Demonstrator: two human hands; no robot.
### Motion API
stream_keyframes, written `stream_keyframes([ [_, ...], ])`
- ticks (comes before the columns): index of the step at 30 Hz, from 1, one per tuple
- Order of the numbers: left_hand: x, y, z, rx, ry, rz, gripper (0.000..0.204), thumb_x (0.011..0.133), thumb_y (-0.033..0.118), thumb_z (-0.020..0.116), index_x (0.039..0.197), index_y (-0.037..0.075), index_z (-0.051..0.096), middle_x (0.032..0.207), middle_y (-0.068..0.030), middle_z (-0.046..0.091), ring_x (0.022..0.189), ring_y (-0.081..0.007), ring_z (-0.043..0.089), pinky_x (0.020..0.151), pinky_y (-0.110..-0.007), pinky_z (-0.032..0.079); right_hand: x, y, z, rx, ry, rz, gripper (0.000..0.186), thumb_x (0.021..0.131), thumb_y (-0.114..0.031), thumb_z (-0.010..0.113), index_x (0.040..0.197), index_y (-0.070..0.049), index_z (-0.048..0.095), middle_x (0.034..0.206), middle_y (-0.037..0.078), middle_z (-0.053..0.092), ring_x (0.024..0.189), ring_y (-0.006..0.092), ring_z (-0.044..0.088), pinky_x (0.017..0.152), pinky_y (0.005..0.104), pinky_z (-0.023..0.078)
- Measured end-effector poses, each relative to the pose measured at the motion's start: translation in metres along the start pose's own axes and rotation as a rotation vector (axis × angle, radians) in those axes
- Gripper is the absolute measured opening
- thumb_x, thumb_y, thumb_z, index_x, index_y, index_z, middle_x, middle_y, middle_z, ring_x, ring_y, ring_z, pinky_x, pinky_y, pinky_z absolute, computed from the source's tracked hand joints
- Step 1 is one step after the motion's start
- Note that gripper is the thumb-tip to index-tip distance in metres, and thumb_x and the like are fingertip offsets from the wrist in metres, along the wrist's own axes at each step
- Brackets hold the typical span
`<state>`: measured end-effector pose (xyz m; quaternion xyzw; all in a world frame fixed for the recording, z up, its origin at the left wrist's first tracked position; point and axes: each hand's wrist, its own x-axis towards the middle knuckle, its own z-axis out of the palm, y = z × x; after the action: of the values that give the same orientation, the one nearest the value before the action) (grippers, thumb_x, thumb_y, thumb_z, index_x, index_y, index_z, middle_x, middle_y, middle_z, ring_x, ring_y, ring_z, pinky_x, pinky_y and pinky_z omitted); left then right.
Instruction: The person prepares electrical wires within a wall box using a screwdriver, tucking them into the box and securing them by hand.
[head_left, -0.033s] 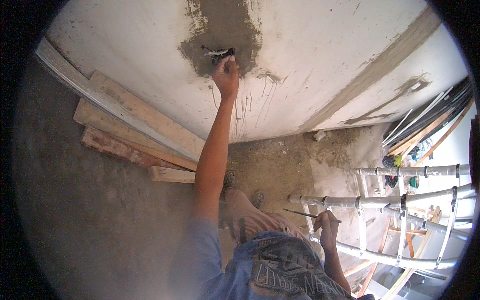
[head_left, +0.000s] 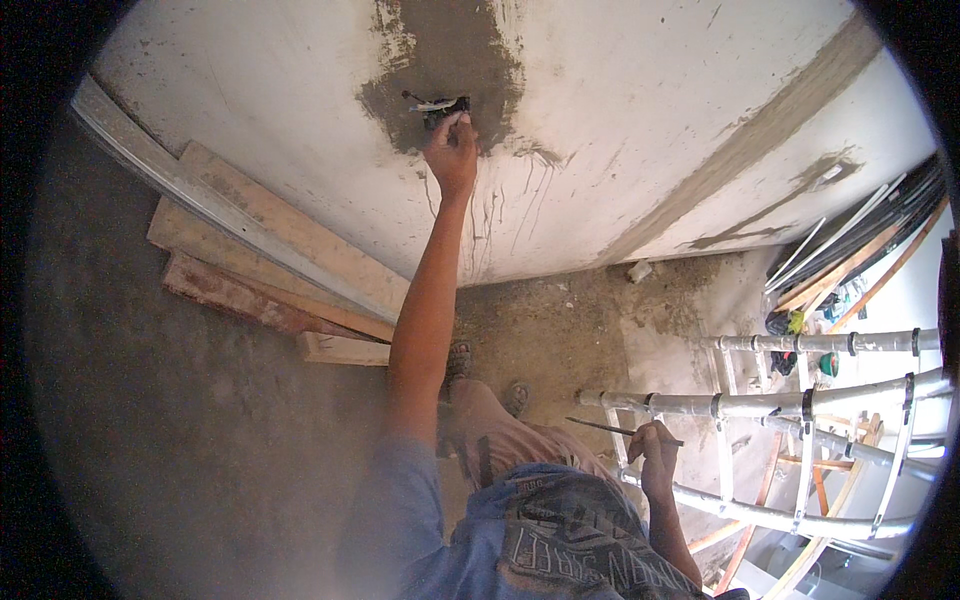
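Note:
Reaching up to the wall (head_left: 280, 110), my left hand (head_left: 455, 150) has its thumb and fingers pinched together at the lower right edge of a dark electrical box (head_left: 462, 103) set into it. What the fingertips grip, if anything, is hidden. Loose wires (head_left: 432, 106) stick out of the box's opening. Damp grey mortar (head_left: 450, 45) surrounds it, with drips running down below. Low on the right, well away from the wall, my right hand (head_left: 655, 448) is closed around a thin dark rod (head_left: 600, 426), its longer end pointing left.
Long wooden boards (head_left: 230, 190) and a metal channel (head_left: 180, 170) lean along the wall at left. A metal ladder (head_left: 760, 404) stands close on the right, beyond my right hand. Black coiled pipes (head_left: 890, 235) and wood strips lie at far right. My feet stand on the dirty floor (head_left: 560, 320).

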<state>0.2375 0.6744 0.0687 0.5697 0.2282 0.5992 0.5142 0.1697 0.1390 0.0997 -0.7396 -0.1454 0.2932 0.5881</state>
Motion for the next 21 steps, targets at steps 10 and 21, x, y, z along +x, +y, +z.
stream_keyframes([
  [10, 0.002, -0.009, -0.01, -0.801, 0.215, -0.55, 0.019, 0.085, 0.013, 0.058, 0.099, 0.002, 0.063, 0.057, -0.0024, 0.049, 0.044, -0.012, 0.044, 0.04, -0.026, 0.035, 0.011, -0.003, -0.001, 0.0, -0.012, -0.005, 0.036, 0.099, -0.032, 0.045, 0.082, -0.001, 0.053, 0.066, 0.005, 0.051, 0.056, 0.0108, 0.049, 0.05, 0.0255, 0.041],
  [21, -0.01, 0.022, -0.008, -0.71, 0.168, -0.602, 0.024, 0.089, 0.021, 0.054, 0.11, 0.011, 0.059, 0.069, -0.0006, 0.051, 0.053, -0.0113, 0.045, 0.044, -0.028, 0.035, 0.024, 0.003, 0.013, -0.046, -0.035, -0.017, 0.05, 0.095, -0.048, 0.047, 0.078, -0.001, 0.051, 0.063, 0.006, 0.05, 0.054, 0.0125, 0.051, 0.048, 0.0258, 0.042],
])
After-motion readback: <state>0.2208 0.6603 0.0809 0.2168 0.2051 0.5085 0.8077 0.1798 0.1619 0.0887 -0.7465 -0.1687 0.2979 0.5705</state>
